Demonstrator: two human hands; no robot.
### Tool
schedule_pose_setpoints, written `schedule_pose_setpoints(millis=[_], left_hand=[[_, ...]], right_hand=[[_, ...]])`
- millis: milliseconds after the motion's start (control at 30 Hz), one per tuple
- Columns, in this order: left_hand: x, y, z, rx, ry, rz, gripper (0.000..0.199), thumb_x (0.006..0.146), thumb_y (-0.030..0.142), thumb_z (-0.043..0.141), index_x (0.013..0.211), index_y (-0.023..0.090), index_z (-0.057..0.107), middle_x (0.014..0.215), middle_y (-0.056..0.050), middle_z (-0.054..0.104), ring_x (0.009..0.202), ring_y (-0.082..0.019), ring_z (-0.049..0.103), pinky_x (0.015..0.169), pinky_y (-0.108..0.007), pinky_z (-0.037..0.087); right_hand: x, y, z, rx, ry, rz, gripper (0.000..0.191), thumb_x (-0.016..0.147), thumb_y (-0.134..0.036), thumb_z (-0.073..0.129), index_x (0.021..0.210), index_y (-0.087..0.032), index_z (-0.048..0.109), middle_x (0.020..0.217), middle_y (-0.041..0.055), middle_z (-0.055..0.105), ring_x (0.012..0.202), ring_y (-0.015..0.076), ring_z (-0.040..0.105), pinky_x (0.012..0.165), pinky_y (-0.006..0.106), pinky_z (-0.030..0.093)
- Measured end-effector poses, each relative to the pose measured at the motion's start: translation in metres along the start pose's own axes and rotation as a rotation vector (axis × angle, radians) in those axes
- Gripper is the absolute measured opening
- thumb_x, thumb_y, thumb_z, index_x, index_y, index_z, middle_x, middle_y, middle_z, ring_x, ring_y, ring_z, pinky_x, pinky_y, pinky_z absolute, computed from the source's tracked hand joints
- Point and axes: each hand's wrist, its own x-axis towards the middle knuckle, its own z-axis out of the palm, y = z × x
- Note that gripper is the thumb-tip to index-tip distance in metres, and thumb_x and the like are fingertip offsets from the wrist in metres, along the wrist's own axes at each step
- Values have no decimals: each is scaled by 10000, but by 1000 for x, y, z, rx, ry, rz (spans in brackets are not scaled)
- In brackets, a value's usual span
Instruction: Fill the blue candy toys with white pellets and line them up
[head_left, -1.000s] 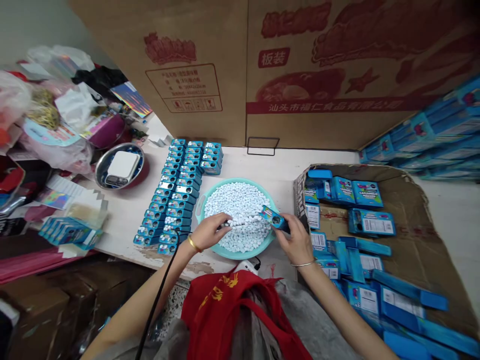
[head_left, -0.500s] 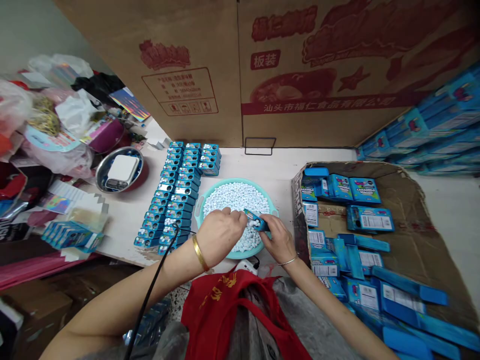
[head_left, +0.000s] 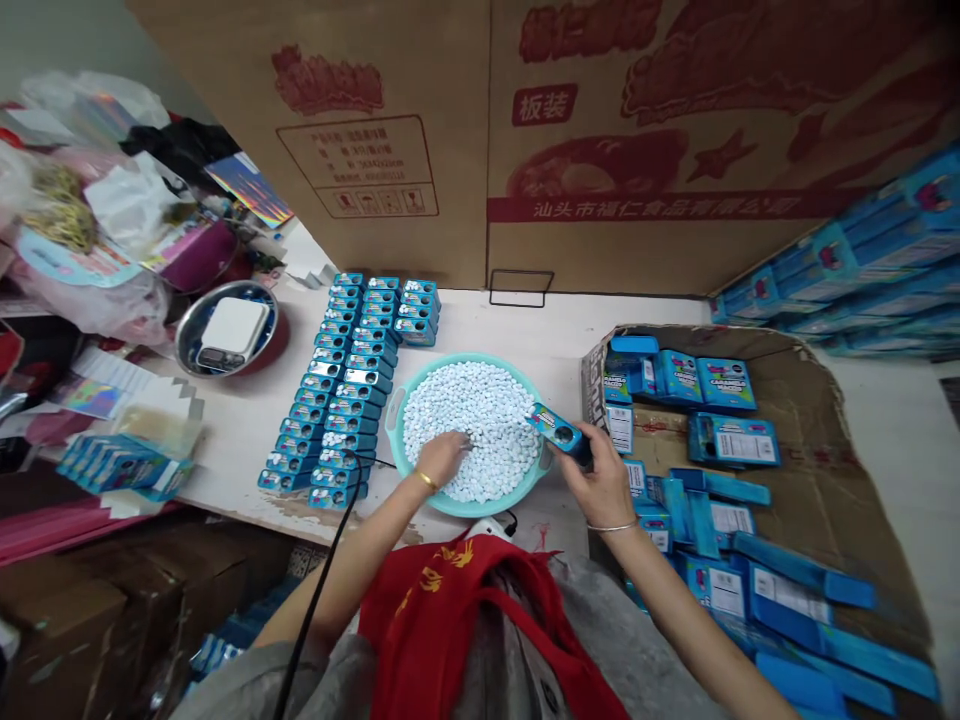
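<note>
Blue candy tin (head_left: 556, 434), gripped and tilted in the right hand (head_left: 604, 480) just above the edge of a teal plastic basin (head_left: 395, 430), fingers closed round its lower end. Behind, huge cardboard cartons (head_left: 375, 200) printed in red, standing along the back of a pale worktable (head_left: 225, 450). Far right, stacked blue boxes (head_left: 847, 270); far left, heaped plastic bags (head_left: 90, 310) crowding the table's end. Right of the basin, a torn, flattened brown carton (head_left: 814, 480) strewn with blue candy boxes (head_left: 724, 385). Left of it, tight rows of blue tins (head_left: 330, 420), and beyond them a steel bowl (head_left: 180, 345) holding a digital scale (head_left: 232, 335). In the basin, a mound of white candies (head_left: 469, 420). Left hand (head_left: 441, 458) low and narrowly bunched, fingertips (head_left: 459, 442) pressed into the candies; any pinched candies hidden. Gold bangle (head_left: 426, 480) on that wrist.
</note>
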Motion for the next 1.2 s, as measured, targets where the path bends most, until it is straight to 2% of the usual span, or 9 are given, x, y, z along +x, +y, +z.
schedule_pose_setpoints(millis=[67,167,267,400,633,767,900,1100,1200], left_hand=[[9,8,14,-50,12,26,243,914,268,473,1121,186,569,1162,-77,628,1077,-216,579,914,-319,443],[7,8,13,-129,23,77,258,907,302,495,1138,204,557,1148,-49,638,1048,-187,592,908,-290,450],[-11,-1,-10,-248,46,164,256,886,317,525,1109,198,565,1072,-50,651,969,-182,610,858,-288,468],[-38,5,-62,-221,83,308,239,902,327,501,1087,191,569,1063,-63,641,962,-178,598,856,-289,461],[-58,63,-139,240,1,339,219,917,293,474,1073,183,582,1039,-72,629,998,-208,588,879,-330,455],[-65,102,-155,474,-55,277,178,915,174,430,952,147,602,931,-107,623,902,-229,596,780,-346,477],[-77,127,-163,504,-41,288,217,915,126,390,895,148,605,881,-118,605,879,-233,582,753,-355,477],[-79,104,-183,403,84,338,186,882,259,503,1029,203,602,1024,-89,566,913,-214,583,794,-339,493],[-56,82,-174,236,119,453,556,805,460,604,1294,241,456,1205,-90,509,1059,-234,558,877,-333,483]], right_hand=[[-1,1,-1,-1,16,33,322,836,-315,572,1131,-190,544,1036,92,636,962,240,607,854,401,502],[-3,1,-2,1,29,73,336,833,-343,583,1128,-186,547,1031,92,639,943,235,613,836,389,507],[-5,1,-1,-20,18,64,330,835,-339,570,1129,-192,548,1032,93,639,950,242,611,834,400,508],[-6,0,5,-38,-43,-29,318,845,-297,539,1147,-197,536,1060,102,631,994,258,599,866,433,503],[-5,-16,24,-18,-131,-180,356,830,-203,498,1185,-201,526,1094,115,628,1035,272,589,895,463,500],[-7,-24,33,11,-136,-215,372,824,-179,493,1195,-197,518,1096,117,627,1033,270,588,896,459,505],[-10,-25,39,37,-133,-210,383,822,-171,490,1204,-191,513,1099,119,628,1046,267,586,904,460,507],[-6,-29,36,141,-98,-173,392,808,-159,498,1197,-213,510,1098,104,637,1046,248,602,894,432,523],[-4,-38,33,206,-109,-161,373,820,-180,511,1191,-217,506,1092,100,643,1039,239,610,887,407,527]])
